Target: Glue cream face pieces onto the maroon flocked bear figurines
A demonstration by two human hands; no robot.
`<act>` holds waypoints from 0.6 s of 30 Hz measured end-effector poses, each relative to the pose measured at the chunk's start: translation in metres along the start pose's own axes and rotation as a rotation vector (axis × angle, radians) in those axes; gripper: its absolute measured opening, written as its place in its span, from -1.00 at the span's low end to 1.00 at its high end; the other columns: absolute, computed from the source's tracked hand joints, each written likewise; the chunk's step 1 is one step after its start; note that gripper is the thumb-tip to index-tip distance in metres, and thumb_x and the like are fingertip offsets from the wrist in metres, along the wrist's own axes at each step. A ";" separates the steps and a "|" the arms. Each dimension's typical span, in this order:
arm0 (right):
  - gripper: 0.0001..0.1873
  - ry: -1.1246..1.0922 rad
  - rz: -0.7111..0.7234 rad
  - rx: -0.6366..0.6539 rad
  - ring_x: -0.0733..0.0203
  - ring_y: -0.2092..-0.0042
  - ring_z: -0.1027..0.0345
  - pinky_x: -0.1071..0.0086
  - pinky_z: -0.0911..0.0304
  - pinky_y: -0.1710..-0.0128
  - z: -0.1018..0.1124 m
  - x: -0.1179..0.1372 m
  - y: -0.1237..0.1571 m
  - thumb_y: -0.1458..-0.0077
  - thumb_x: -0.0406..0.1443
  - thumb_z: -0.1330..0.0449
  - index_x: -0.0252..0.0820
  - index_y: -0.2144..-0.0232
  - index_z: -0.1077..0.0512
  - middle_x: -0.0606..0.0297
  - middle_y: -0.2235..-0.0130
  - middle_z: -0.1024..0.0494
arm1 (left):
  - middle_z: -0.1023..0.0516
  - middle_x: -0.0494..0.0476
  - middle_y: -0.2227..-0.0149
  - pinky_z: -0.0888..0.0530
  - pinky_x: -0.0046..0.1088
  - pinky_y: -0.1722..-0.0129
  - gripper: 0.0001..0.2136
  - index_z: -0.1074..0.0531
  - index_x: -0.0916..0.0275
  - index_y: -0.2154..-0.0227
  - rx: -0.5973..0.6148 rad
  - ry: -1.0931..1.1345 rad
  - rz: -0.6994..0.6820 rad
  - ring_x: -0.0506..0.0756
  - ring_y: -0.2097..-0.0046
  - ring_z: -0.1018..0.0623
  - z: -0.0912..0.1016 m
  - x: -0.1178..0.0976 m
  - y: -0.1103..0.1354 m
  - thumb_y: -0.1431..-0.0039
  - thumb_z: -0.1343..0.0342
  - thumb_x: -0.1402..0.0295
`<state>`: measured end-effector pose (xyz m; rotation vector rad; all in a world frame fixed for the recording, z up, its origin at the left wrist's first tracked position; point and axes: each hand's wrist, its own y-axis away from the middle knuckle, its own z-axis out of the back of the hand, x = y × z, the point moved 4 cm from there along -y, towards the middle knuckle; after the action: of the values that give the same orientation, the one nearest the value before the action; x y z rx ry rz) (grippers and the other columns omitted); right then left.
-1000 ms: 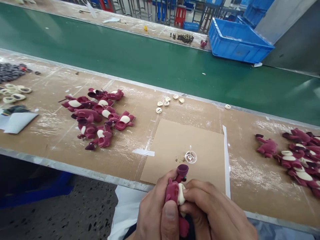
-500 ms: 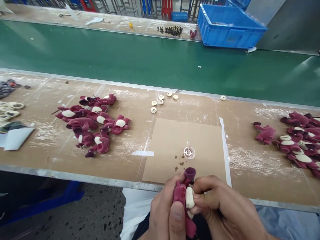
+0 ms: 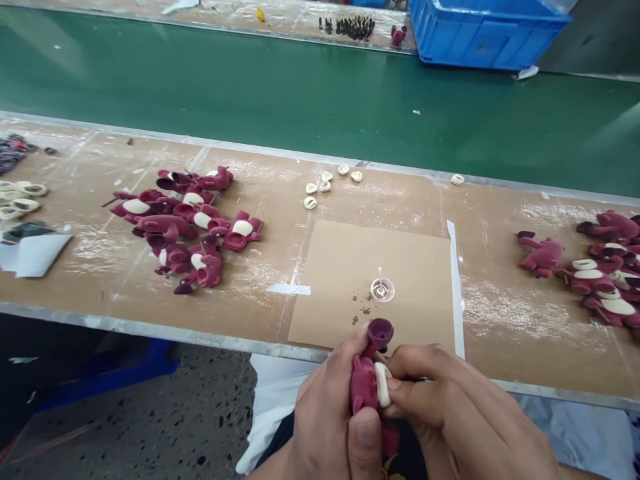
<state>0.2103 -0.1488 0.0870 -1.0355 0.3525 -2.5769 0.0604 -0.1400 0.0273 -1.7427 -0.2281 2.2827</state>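
My left hand is closed around a maroon toy figure with small round ears, and a dark purple cup-shaped piece juts from its top. Between the thumb and fingers of my right hand is a cream oval ring piece. The ring sits against the figure's right side; I cannot tell whether it is fixed there. Both hands are over the table's front edge. Beyond them, a small clear dish with a thin stick in it rests on a cardboard sheet spotted with wet drops.
Maroon figures lie in a pile on the left and another on the right. Several cream ring pieces lie near the table's far edge. Behind runs a green belt, with a blue crate past it.
The view has tipped downward, so the table sits higher in the picture. My right hand has turned the cream ring to a more edge-on angle against the figure, which is still in my left hand.
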 end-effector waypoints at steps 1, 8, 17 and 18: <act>-0.87 0.028 0.010 -0.018 0.23 0.20 -0.53 0.45 -0.48 0.21 0.000 0.002 -0.001 -0.24 -0.45 -0.21 -0.20 0.17 -0.45 0.19 0.17 -0.60 | -0.68 0.20 -0.05 -0.60 -0.39 -0.01 -0.55 -0.40 0.21 -0.27 -0.011 -0.033 -0.045 0.16 0.07 -0.70 0.000 -0.001 0.000 -0.49 0.04 0.11; -0.71 -0.134 0.058 0.031 0.29 0.32 -0.43 0.46 -0.43 0.28 0.000 0.000 -0.014 -0.41 -0.43 -0.05 -0.21 0.34 -0.48 0.25 0.30 -0.56 | -0.66 0.25 -0.11 -0.57 -0.55 -0.03 -0.56 -0.37 0.29 -0.28 0.150 0.011 -0.086 0.12 -0.05 -0.68 0.004 0.005 -0.006 -0.51 0.08 0.17; -0.70 0.022 0.255 -0.123 0.16 0.25 -0.57 0.35 -0.58 0.18 -0.009 -0.013 -0.005 -0.45 -0.43 0.01 -0.38 0.12 -0.53 0.09 0.27 -0.68 | -0.62 0.08 -0.19 -0.41 -0.53 -0.26 -0.64 -0.53 0.00 -0.20 0.081 0.226 0.397 0.14 -0.24 -0.56 0.011 0.028 0.004 -0.46 -0.05 0.10; -0.72 0.029 0.271 -0.184 0.15 0.21 -0.60 0.36 -0.59 0.13 -0.009 -0.016 0.000 -0.46 -0.38 -0.02 -0.36 0.04 -0.52 0.10 0.23 -0.70 | -0.61 0.07 -0.21 -0.41 -0.47 -0.29 -0.66 -0.57 -0.03 -0.16 0.029 0.286 0.531 0.16 -0.27 -0.53 0.011 0.030 0.008 -0.47 -0.04 0.12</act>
<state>0.2146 -0.1417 0.0707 -0.9378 0.6978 -2.3513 0.0411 -0.1380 0.0001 -2.2956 0.3647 2.2922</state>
